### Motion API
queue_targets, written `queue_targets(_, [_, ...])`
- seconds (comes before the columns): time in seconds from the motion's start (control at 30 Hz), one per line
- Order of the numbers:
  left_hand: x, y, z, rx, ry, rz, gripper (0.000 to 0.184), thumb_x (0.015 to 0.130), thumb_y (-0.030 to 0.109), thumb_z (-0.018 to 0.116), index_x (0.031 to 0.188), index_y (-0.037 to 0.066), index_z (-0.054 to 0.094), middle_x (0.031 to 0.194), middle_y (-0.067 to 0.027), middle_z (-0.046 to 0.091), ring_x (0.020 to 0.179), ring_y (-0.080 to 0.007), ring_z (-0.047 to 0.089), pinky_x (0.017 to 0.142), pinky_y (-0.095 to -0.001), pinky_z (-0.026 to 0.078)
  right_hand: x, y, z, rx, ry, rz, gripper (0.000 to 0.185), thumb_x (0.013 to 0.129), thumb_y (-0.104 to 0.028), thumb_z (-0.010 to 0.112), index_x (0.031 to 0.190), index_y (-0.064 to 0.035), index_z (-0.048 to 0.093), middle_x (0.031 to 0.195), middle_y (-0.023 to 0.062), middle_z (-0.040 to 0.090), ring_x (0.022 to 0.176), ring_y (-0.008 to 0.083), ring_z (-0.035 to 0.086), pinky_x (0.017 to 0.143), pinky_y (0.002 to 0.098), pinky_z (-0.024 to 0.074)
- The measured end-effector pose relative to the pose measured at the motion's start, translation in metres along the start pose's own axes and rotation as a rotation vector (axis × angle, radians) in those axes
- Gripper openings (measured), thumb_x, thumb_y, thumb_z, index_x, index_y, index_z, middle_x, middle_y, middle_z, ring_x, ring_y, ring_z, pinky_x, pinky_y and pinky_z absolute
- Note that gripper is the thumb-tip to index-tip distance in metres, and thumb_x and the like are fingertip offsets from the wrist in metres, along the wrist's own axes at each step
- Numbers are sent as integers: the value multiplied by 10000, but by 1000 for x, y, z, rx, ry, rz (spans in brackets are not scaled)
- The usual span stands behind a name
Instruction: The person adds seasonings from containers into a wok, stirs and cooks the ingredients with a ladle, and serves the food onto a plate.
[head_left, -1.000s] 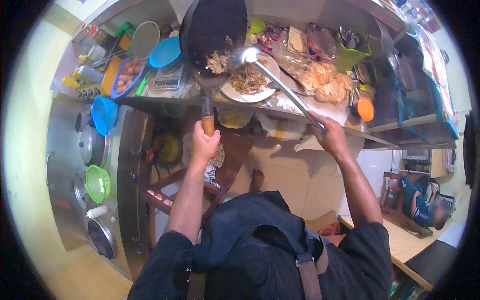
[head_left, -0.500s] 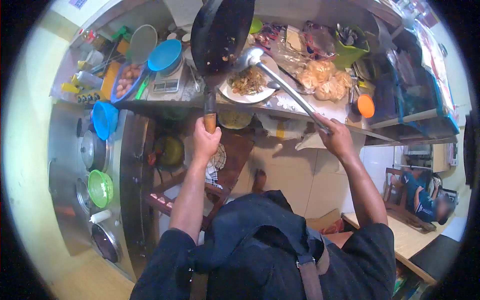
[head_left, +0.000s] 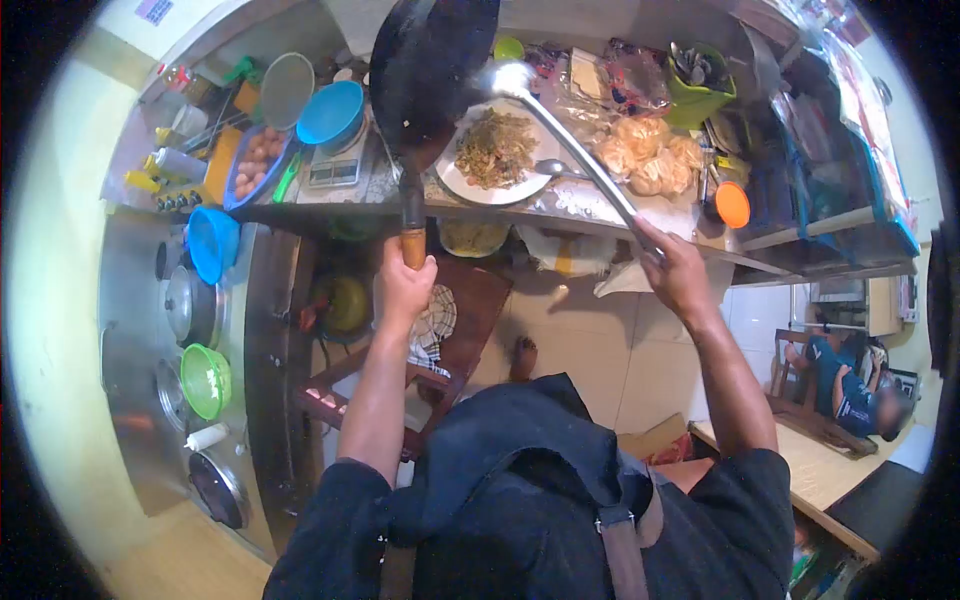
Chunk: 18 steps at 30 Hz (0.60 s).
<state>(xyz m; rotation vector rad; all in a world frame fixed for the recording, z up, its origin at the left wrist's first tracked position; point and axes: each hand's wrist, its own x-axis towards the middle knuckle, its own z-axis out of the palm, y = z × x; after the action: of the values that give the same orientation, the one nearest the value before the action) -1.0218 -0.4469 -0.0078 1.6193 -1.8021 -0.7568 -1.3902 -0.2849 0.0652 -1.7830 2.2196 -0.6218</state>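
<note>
My left hand [head_left: 406, 286] is wrapped round the wooden handle of a dark wok [head_left: 430, 80], which is tilted up above the counter with only small food bits inside. In my right hand [head_left: 675, 268] is the handle of a long metal ladle [head_left: 575, 148], its shiny bowl beside the wok's right edge. A white plate [head_left: 456, 186] on the counter just below holds a heap of mixed cooked food [head_left: 495, 150]. A spoon [head_left: 560, 168] lies at the plate's right side.
Left on the counter are a blue bowl [head_left: 331, 113] on a scale, a basket of eggs [head_left: 258, 160] and bottles. Plastic bags [head_left: 650, 155], a green utensil container [head_left: 700, 90] and an orange lid [head_left: 732, 205] are right. A person [head_left: 850, 390] sits far right.
The food that was in the wok is now on the plate. The wok tipped steeply, then shifted slightly left. My right hand and the ladle moved a little.
</note>
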Motion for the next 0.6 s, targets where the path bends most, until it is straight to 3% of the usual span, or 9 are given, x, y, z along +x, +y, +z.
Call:
queue_targets(0.1, [1,-1,7,-57,-25,-7,399,720,178,669,1070,47,529,937,-150,635,842,-290,631,762,-369,486,18,-21,13,139,68,-85,597,761,-126,649,1298,-330,486,888,110,590,815,312,603,720,412,498])
queue_targets(0.2, [2,0,6,-150,4,65,402,724,187,666,1071,45,521,938,-139,637,845,-267,635,762,-358,484,14,-17,6,-127,-117,-14,603,765,-92,632,1304,-313,480,889,112,586,811,317,603,727,410,507])
queue_targets(0.27, [3,-11,7,-282,-8,61,399,723,164,667,1063,26,509,911,-125,632,809,-222,626,747,-338,482,-3,16,3,-104,-45,-53,599,765,-90,632,1302,-308,483,909,113,598,826,317,605,735,408,509])
queue_targets(0.37, [5,-23,6,-183,-22,47,399,718,122,669,1056,5,491,878,-107,615,780,-185,600,735,-319,477,-12,8,-4,-110,-63,8,586,759,-88,643,1294,-280,497,1003,124,627,865,311,615,759,402,515])
queue_targets(0.4, [5,-24,9,-184,-23,50,399,718,122,669,1056,5,491,878,-107,615,780,-185,600,735,-319,477,-8,-7,-3,-30,14,-60,591,753,-88,650,1292,-278,499,998,126,626,849,312,618,752,403,516])
queue_targets(0.47, [6,-22,18,-339,-46,-17,368,725,89,658,1033,-4,480,810,-80,587,687,-149,576,647,-307,480,2,-39,-5,48,100,-125,596,747,-87,657,1290,-277,501,993,128,625,832,312,621,746,405,518])
queue_targets(0.53, [4,-9,18,-380,-75,-34,344,731,81,652,1016,2,476,780,-72,573,639,-138,565,591,-299,471,10,-65,-7,187,18,-172,561,755,-78,654,1278,-227,520,1074,121,619,932,295,611,820,380,494])
queue_targets(0.6, [1,3,15,-419,-103,-50,321,736,72,646,998,9,473,749,-63,560,591,-127,554,535,-291,461,8,-51,-2,32,-71,-124,564,759,-81,650,1282,-242,514,1059,121,618,918,298,613,810,385,497])
